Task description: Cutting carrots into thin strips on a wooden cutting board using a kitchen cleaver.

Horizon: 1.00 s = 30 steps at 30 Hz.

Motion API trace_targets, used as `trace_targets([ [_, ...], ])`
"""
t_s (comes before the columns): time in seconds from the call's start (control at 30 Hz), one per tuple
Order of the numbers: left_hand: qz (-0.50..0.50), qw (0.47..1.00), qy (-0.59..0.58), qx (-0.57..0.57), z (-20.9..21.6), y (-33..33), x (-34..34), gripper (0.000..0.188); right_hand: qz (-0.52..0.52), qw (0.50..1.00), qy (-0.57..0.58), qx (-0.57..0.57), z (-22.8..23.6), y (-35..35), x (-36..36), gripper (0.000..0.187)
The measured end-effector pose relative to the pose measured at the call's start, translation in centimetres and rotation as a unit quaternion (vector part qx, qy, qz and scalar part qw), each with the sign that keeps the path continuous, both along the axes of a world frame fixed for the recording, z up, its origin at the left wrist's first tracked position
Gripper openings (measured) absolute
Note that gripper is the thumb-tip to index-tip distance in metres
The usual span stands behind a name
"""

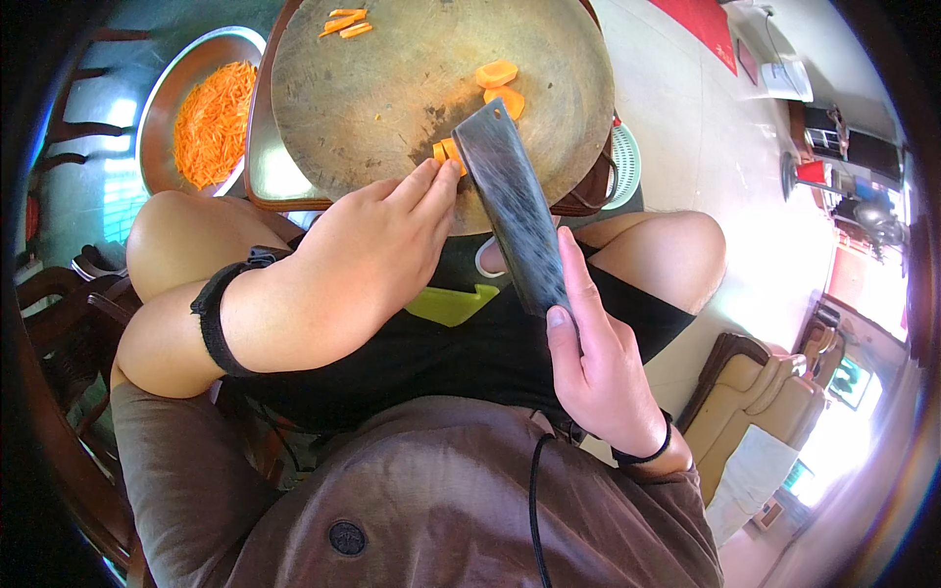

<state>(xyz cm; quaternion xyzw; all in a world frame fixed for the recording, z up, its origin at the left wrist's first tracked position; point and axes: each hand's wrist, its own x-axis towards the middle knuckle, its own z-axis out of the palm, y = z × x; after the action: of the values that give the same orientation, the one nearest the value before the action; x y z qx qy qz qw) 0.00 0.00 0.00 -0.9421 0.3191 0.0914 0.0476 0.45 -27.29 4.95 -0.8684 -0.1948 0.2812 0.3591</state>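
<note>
Head view, seated person, both hands in use over a round chopping board.

Left hand: fingers stretched forward and held close together, tips at a small group of cut carrot pieces on the near half of the board. Cannot tell whether the fingertips pinch the pieces or merely rest against them; the thumb is hidden. Black strap around the left wrist.

Right hand: closed around the near end of a cleaver, thumb at the blade's near corner, index finger laid along its side. Handle covered by the hand. Blade is broad, dark, streaked, with a small hole near its far end; it slants up and leftward across the board's near edge, its far portion just beside the carrot pieces and the left fingertips.

Other material on the board: two thick carrot slices just beyond the blade's far end, one touching or nearly touching the other; several carrot sticks near the far left rim, well apart from both hands.

Left of the board: metal bowl containing a heap of carrot shreds. Right of the board: pale green basket, partly hidden.
</note>
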Motion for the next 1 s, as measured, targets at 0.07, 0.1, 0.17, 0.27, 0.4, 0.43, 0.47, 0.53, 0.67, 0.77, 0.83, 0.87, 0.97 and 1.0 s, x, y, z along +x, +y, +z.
trace_targets([
  [0.07,0.003,1.000,-0.005,-0.005,-0.1,0.0,0.0,0.062,0.008,1.000,0.004,-0.007,0.2,0.0,0.1,0.082],
  [0.1,0.003,1.000,-0.006,-0.005,-0.2,0.0,0.0,0.062,0.008,1.000,0.004,-0.007,0.0,0.0,0.0,0.082],
  [0.17,0.003,1.000,-0.013,-0.011,-0.4,0.1,0.0,0.060,0.014,1.000,-0.017,0.005,-0.4,0.1,0.0,0.083],
  [0.27,-0.001,1.000,-0.009,-0.011,-0.5,0.2,0.1,0.059,0.033,0.998,-0.051,-0.002,-0.5,0.3,0.0,0.084],
  [0.4,-0.005,1.000,-0.024,-0.005,-0.9,0.0,0.0,0.058,0.048,0.997,-0.032,-0.060,0.0,0.8,-0.3,0.090],
  [0.43,0.002,1.000,-0.012,-0.022,-0.7,-0.1,0.2,0.055,0.070,0.992,-0.068,-0.080,-0.2,1.2,-0.2,0.094],
  [0.47,0.008,0.999,0.001,-0.038,-0.6,-0.2,0.4,0.052,0.078,0.989,-0.085,-0.092,-0.5,1.6,0.0,0.096],
  [0.53,0.007,0.999,0.004,-0.047,-0.5,0.0,0.6,0.048,0.098,0.982,-0.128,-0.100,-1.2,2.7,0.5,0.100],
  [0.67,0.013,0.997,-0.028,-0.074,-0.9,0.3,0.5,0.040,0.119,0.971,-0.156,-0.137,-0.4,2.5,-0.4,0.102],
  [0.77,0.011,0.997,0.009,-0.073,0.0,0.2,1.0,0.043,0.119,0.969,-0.144,-0.161,0.3,0.9,-1.7,0.101],
  [0.83,0.002,0.996,0.025,-0.086,0.5,0.5,1.3,0.044,0.111,0.971,-0.137,-0.159,0.8,-0.1,-2.6,0.101],
  [0.87,-0.006,0.994,0.043,-0.099,0.6,0.7,1.4,0.045,0.108,0.972,-0.120,-0.171,1.1,-0.6,-3.1,0.100],
  [0.97,0.006,0.983,0.112,-0.144,1.4,1.5,2.5,0.042,0.080,0.981,-0.091,-0.150,1.6,-1.9,-3.6,0.097],
  [1.0,0.002,0.985,0.105,-0.138,1.4,2.0,3.1,0.042,0.059,0.988,-0.076,-0.119,1.6,-2.3,-3.7,0.094],
])
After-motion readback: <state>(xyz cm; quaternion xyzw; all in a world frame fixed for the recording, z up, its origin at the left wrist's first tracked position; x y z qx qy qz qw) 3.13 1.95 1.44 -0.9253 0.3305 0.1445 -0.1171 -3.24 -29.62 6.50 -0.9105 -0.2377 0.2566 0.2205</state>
